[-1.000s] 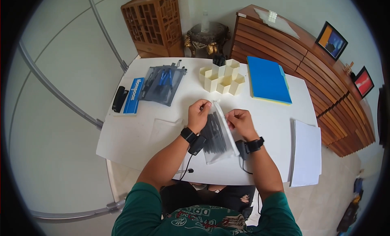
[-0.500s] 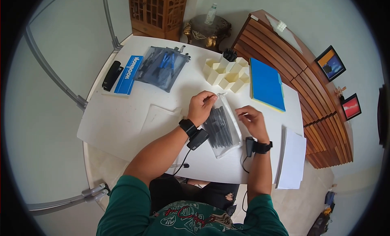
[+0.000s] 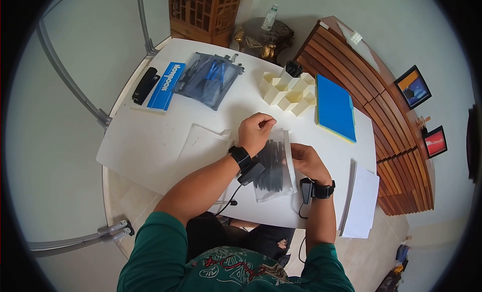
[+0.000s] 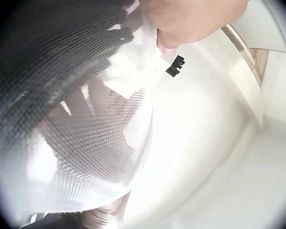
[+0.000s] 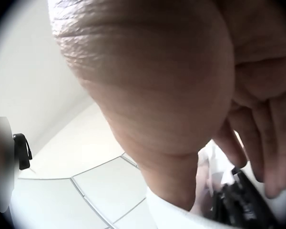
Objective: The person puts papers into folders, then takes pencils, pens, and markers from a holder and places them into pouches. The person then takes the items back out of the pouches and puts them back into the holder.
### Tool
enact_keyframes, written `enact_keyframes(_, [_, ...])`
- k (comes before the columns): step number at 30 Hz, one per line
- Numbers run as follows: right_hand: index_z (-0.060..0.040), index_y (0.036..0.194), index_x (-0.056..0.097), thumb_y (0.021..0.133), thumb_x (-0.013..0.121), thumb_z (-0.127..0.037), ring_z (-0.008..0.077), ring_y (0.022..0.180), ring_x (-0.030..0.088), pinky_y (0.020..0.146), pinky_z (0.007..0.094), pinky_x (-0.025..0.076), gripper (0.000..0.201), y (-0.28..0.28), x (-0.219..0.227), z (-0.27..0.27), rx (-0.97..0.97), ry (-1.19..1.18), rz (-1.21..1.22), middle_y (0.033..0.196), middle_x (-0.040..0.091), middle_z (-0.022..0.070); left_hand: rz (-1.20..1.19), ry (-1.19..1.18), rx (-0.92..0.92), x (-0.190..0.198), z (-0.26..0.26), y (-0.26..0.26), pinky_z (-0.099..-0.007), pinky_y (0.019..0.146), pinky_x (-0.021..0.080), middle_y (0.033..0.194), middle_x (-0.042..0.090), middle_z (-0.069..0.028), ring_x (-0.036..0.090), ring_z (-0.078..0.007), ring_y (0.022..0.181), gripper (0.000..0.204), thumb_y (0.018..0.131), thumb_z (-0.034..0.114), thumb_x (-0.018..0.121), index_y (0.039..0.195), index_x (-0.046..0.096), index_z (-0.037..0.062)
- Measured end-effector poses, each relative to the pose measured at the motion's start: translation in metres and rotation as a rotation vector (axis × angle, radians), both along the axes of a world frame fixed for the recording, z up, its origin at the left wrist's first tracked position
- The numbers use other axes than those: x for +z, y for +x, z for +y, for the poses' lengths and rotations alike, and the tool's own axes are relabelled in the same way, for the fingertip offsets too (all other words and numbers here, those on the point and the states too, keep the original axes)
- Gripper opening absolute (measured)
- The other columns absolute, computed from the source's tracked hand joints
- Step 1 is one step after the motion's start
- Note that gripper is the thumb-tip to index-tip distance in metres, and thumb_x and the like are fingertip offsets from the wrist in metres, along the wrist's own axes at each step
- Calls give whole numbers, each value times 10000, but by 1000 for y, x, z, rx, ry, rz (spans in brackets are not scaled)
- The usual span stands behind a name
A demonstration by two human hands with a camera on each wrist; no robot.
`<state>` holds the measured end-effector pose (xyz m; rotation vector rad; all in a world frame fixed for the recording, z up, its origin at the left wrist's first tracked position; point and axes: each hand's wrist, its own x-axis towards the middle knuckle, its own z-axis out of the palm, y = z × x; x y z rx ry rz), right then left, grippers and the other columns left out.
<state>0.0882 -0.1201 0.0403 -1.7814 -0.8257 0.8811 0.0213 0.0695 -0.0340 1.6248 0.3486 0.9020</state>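
Observation:
A clear mesh zip pouch (image 3: 287, 184) with a white edge holds several slim dark pens (image 3: 271, 164). My left hand (image 3: 255, 134) grips its upper corner with thumb and curled fingers; in the left wrist view the mesh hangs below that hand. At the pouch's right edge is my right hand (image 3: 309, 161), its fingertips right at the opening. In the right wrist view the fingers (image 5: 262, 138) of this hand extend straight beside the black pens (image 5: 245, 202), while its thumb tip is hidden behind the white rim (image 5: 181, 217).
Beyond the hands stands a cream hexagonal pen holder (image 3: 281, 93). To its right lies a blue folder (image 3: 334, 108); white paper (image 3: 360, 199) sits by the right edge. At the left are a stapler (image 3: 145, 85), a notebook (image 3: 168, 86), a grey mesh pouch (image 3: 208, 83) and a flat white pouch (image 3: 201, 144).
My right hand first drew away from the pouch's edge, then came back with its fingers at the opening. The left hand has kept hold of the corner. The head view has shifted.

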Motion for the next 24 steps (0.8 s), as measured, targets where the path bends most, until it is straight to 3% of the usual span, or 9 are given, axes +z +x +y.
enact_keyframes(2, [88,1296,577,876,764,-93,128,912,654,808,287,534,495,1,-3,0,46,-64,26,1057,711,120,-2,-58,-14,-3,-1,2,-274,636,522,777,714,-74,660,-129,673,117,904,83,720,917,710,-33])
enact_keyframes(4, [67,1340,548,881,760,-128,132,920,638,798,284,518,542,-9,-5,9,6,102,226,1081,696,104,-5,-113,-29,-3,-1,2,-270,640,525,782,712,-74,668,-131,680,118,909,80,710,924,707,-38])
enact_keyframes(9, [66,1341,535,879,748,-98,151,972,622,839,282,512,535,-20,-14,24,-137,141,447,1124,656,92,-135,-599,-123,7,9,-7,-302,670,555,884,682,-93,706,-201,741,174,952,139,580,989,660,-12])
enact_keyframes(10, [63,1347,529,875,753,-105,156,982,622,861,285,511,549,-21,-14,25,-149,147,474,1147,647,97,-133,-596,-123,11,8,-10,-302,670,555,884,682,-93,706,-201,741,174,952,139,580,989,660,-12])
enact_keyframes(12, [60,1354,524,870,759,-113,160,991,622,883,289,509,564,-25,-13,29,-159,154,502,1170,637,102,-231,-852,-163,18,5,-15,-358,765,574,944,665,-106,713,-258,833,206,946,153,541,1058,625,2])
enact_keyframes(15, [61,1341,516,850,772,-101,182,1026,630,882,290,526,577,-36,-16,36,-79,227,525,1186,627,115,-374,-924,-306,7,0,-7,-390,898,550,977,661,-120,696,-286,942,245,934,142,540,1125,602,2])
enact_keyframes(19, [71,1297,531,844,776,-94,192,1028,641,855,301,541,541,-39,-18,36,-119,281,509,1153,637,127,-364,-689,-280,3,1,-2,-391,989,503,988,659,-120,672,-277,1013,236,950,134,524,1129,595,-4])
enact_keyframes(21, [73,1272,535,847,761,-91,208,1011,654,850,328,553,509,-34,-21,36,-203,283,605,1103,649,146,-343,-387,-183,3,-1,-1,-306,942,478,959,659,-105,662,-221,937,154,992,85,535,1102,594,-5])
enact_keyframes(24, [86,1263,529,854,737,-72,228,933,669,819,351,568,485,-27,-23,34,-255,373,702,1036,654,157,-257,-266,-81,-9,-1,5,-289,852,492,939,654,-87,649,-184,863,149,980,81,568,1103,593,2])
